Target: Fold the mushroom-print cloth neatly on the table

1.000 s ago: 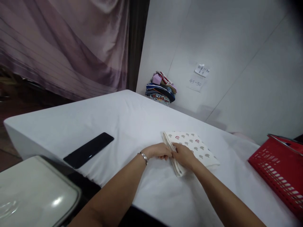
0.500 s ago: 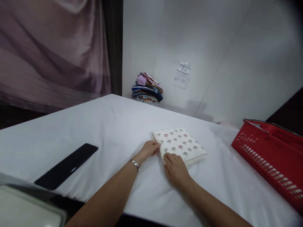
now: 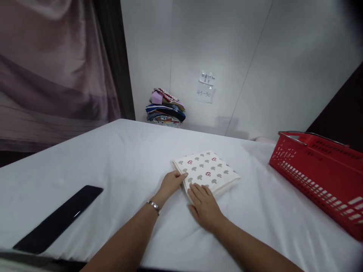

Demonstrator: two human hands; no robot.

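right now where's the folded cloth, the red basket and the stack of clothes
folded cloth point(image 3: 208, 170): head view, middle of its printed top
red basket point(image 3: 314, 173): head view, its slotted side wall
stack of clothes point(image 3: 166, 109): head view, middle of the pile

Single head view, looking forward and down across the bench point(image 3: 119, 158) toward the white wall point(image 3: 241, 56), hands close below.
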